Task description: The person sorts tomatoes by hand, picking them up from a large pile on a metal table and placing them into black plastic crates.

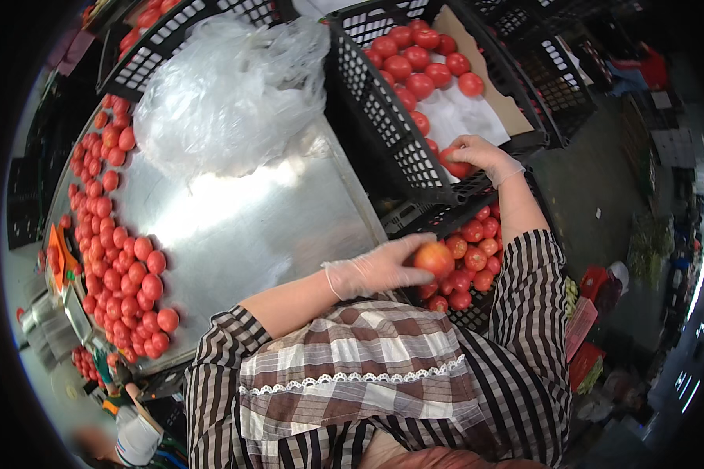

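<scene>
My left hand, in a clear thin glove, grips an orange-red tomato above a lower black crate that holds several tomatoes. Inside the upper black plastic crate, at its near end, my right hand has its gloved fingers around a red tomato. White paper lines that crate, with a torn cardboard sheet along its far side. Red tomatoes fill its upper and left parts.
A steel table stands to my left, with many loose tomatoes along its far side. Clear plastic bags are heaped at its upper end beside another black crate. A co-worker is at lower left; more crates stand at upper right.
</scene>
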The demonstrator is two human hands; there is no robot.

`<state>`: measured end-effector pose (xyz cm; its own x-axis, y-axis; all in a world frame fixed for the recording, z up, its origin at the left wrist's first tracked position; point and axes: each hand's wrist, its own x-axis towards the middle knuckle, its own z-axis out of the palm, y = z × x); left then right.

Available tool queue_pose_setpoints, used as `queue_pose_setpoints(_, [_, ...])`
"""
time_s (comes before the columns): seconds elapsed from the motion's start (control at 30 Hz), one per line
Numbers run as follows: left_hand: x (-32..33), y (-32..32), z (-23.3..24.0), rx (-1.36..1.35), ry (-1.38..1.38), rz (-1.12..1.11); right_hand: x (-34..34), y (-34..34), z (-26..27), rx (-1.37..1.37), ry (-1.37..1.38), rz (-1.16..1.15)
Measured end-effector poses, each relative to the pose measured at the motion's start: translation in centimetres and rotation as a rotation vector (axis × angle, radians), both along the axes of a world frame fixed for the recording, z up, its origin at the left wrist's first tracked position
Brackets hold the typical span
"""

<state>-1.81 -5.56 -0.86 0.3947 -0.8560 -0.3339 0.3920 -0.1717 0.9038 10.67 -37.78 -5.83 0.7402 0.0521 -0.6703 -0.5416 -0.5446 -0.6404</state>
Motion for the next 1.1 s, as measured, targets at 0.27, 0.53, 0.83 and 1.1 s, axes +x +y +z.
queue_pose_setpoints(0.27, [2.9, -2.0, 1.9, -0.114, -0.170, 0.558, -5.8, 5.5, 10.5, 0.453, -0.251, -0.089])
queue_pose_setpoints(0.53, [3.9, 0.1, 0.3, -0.158, -0.258, 0.699, 0.5, 3.3, -0.4, -0.175, -0.286, 0.041])
queue_pose_setpoints(0.83, [3.9, 5.3, 0.7, 0.300, -0.971, 0.825, 2.4, 6.0, -1.2, 0.047, 0.112, 0.030])
queue_pose_setpoints(1.1, [3.3, 7.7, 2.0, -0.276, 0.355, 1.015, 0.8, 2.4, 1.8, 0.089, -0.231, -0.150])
